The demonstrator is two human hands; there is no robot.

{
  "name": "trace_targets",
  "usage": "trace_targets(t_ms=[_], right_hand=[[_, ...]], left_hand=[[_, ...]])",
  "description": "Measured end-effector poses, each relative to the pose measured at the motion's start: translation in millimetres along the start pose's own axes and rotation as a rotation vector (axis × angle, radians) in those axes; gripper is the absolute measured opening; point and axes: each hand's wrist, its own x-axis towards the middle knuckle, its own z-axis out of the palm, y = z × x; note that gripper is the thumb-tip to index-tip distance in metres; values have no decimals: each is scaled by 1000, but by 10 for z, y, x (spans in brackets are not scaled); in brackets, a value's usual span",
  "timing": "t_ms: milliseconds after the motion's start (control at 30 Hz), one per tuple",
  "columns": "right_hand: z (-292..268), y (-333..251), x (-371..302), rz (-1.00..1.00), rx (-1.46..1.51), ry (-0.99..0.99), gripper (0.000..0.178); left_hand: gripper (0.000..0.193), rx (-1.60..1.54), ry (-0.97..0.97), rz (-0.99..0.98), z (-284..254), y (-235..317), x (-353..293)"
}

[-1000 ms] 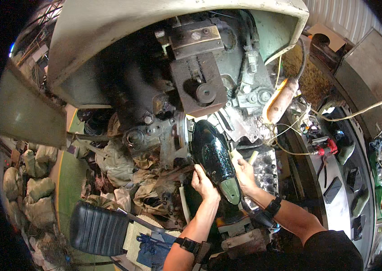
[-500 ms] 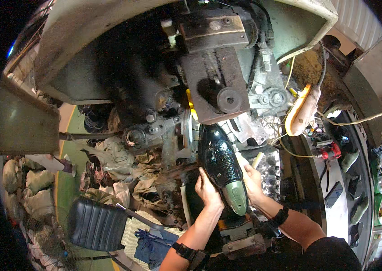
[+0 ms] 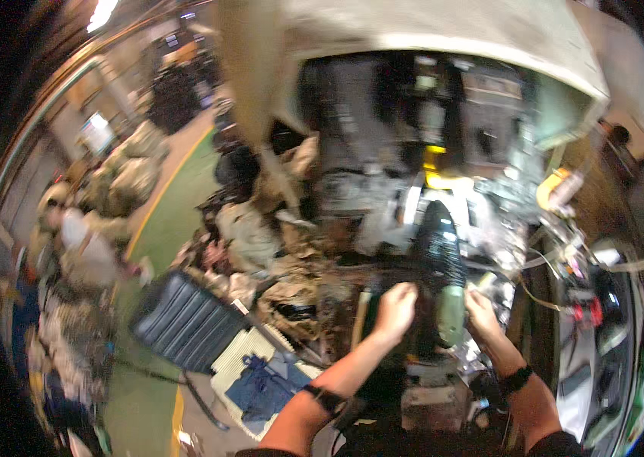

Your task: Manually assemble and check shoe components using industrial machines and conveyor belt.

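A long, shoe-shaped piece (image 3: 444, 244) lies between my hands, glossy black with a grey-green heel end (image 3: 452, 316) toward me. Its far tip reaches in under the machine. My left hand (image 3: 396, 311) is closed at its left side, near the heel end, with fingers curled. On the other side my right hand (image 3: 482, 308) grips along the right edge, thumb toward the green part. Motion blur hides exactly where the fingertips touch.
The large machine's pale hood (image 3: 474, 42) arches overhead. At left stand a black padded chair (image 3: 192, 324) and a cream seat with blue cloth (image 3: 261, 381). Crumpled tan cloth (image 3: 284, 282) is heaped behind. A yellowish lamp (image 3: 556, 188) and a red tool (image 3: 587, 312) are at right.
The view has swung left, so the machine and hands appear farther right. The shoe-shaped piece now points more nearly straight away from me. Both hands stay at its sides.
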Motion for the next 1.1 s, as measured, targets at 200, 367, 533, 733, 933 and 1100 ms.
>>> trace_targets(t_ms=[200, 367, 533, 733, 933, 1100], right_hand=[[-557, -466, -1024, -103, -48, 152, 52], [-1150, -50, -1960, -83, 299, 610, 39], [-1364, 821, -2720, 11, 451, 710, 42], [-1147, 948, -3501, 96, 351, 947, 43], [-1508, 1405, -4478, 12, 438, 1233, 43], [-2141, 1998, -4937, -60, 646, 1345, 46]], left_hand=[[30, -313, 336, -423, -1247, -512, -1020], [25, -284, 543, -632, -1920, -1189, -1852], [27, -251, 338, -385, -1425, -567, -1303], [24, -148, 34, 248, -306, 587, -547], [75, 333, -21, 362, 819, 1203, -724], [93, 617, 188, 604, 581, 724, -404]])
